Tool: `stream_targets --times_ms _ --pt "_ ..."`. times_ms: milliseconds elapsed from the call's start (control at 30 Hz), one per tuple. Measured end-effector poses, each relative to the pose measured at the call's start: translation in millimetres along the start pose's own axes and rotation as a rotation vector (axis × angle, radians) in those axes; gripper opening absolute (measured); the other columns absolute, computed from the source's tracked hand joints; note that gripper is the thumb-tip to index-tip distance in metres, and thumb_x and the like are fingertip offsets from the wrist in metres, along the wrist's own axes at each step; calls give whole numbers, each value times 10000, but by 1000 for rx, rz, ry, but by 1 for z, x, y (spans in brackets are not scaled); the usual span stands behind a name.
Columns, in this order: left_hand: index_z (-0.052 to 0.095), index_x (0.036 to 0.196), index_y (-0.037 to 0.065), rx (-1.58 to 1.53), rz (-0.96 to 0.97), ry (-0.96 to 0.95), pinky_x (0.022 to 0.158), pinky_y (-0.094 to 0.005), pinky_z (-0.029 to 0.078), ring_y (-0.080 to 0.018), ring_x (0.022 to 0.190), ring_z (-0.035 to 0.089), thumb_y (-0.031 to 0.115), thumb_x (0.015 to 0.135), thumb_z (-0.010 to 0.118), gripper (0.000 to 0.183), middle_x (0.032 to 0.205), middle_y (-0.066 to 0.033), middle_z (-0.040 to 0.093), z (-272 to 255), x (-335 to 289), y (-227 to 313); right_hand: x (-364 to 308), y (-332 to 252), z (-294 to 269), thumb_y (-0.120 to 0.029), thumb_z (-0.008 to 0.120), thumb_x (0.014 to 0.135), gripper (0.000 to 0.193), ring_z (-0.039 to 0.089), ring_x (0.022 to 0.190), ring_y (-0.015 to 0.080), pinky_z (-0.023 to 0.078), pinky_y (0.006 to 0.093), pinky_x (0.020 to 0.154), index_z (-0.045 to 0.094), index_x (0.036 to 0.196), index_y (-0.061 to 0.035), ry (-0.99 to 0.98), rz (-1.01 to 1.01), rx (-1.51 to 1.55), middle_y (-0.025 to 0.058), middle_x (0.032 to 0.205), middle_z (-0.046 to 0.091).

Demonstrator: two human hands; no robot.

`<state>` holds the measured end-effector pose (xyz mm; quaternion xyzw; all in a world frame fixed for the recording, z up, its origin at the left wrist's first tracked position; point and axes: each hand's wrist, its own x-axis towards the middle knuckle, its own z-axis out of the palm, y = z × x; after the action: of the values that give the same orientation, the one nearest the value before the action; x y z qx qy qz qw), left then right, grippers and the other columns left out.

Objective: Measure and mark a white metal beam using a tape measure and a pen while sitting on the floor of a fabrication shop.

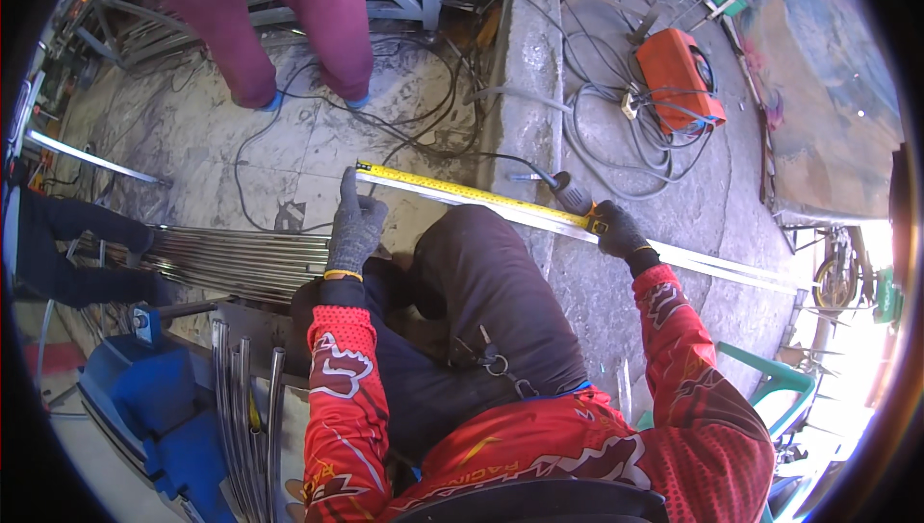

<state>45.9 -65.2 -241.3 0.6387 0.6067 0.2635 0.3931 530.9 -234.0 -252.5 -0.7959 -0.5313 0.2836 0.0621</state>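
Observation:
A yellow tape measure blade [462, 188] stretches along a long, pale metal bar [712, 263] that lies across in front of my knees. My right hand [621, 231], in a dark glove, is closed around the tape measure's case [598, 221] above the bar. At the blade's left end is my left hand [356, 232], in a grey glove. Its forefinger points away from me beside the blade's tip and its thumb stands apart; the other fingers are partly hidden. Just beyond the bar, near my right hand, lies a dark corded power tool [572, 193].
Beside my left knee lie shiny metal tubes [241, 258]; more upright tubes [231, 417] stand by a blue machine [154, 388]. An orange power box [677, 80] sits among cables [616, 162]. One person in maroon trousers [318, 13] stands ahead; another's dark-clothed limbs [82, 234] are left.

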Motion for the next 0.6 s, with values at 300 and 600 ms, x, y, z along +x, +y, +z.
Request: stream_targets --times_ms 300,600 --pt "189 1596 115 28 -17 -10 823 -411 544 -251 884 650 134 873 701 886 970 -147 649 -3 0 3 -1 -4 -2 6 681 674 545 658 1113 398 532 436 944 611 1213 -35 5 -6 -7 241 1134 687" --pt "159 1615 187 56 12 120 896 -461 518 -346 1004 644 140 852 650 908 1122 -192 616 -1 -2 15 -4 -7 -4 -1 682 680 529 661 1102 399 534 431 938 613 1202 -37 7 -4 -2 239 1122 690"
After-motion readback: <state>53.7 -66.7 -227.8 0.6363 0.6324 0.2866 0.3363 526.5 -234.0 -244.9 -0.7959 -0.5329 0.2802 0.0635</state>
